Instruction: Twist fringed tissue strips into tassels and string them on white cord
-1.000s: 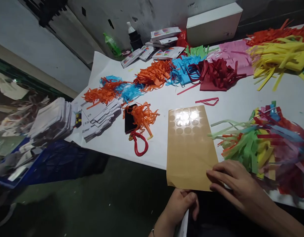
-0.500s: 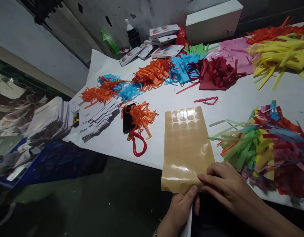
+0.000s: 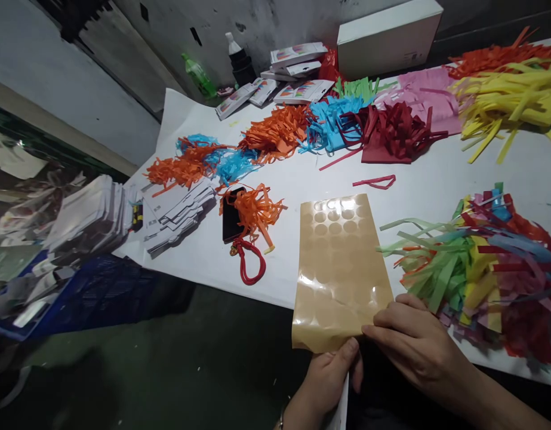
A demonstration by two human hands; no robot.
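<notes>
Probably light, flexible and crease-prone, the glossy tan rectangular sticker sheet (image 3: 342, 272) suits edge holds: right hand (image 3: 418, 340) pinching five o'clock, left hand (image 3: 328, 376) pinching near six.

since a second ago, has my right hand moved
Yes: your right hand has shifted slightly left in the view, judged against the black phone.

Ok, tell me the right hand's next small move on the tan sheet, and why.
The right hand should probably pinch and lift the near right corner of the tan sheet: its fingertips are at that corner, round outlines on the sheet look peelable, and the left hand holds a white flat piece just below.
</notes>
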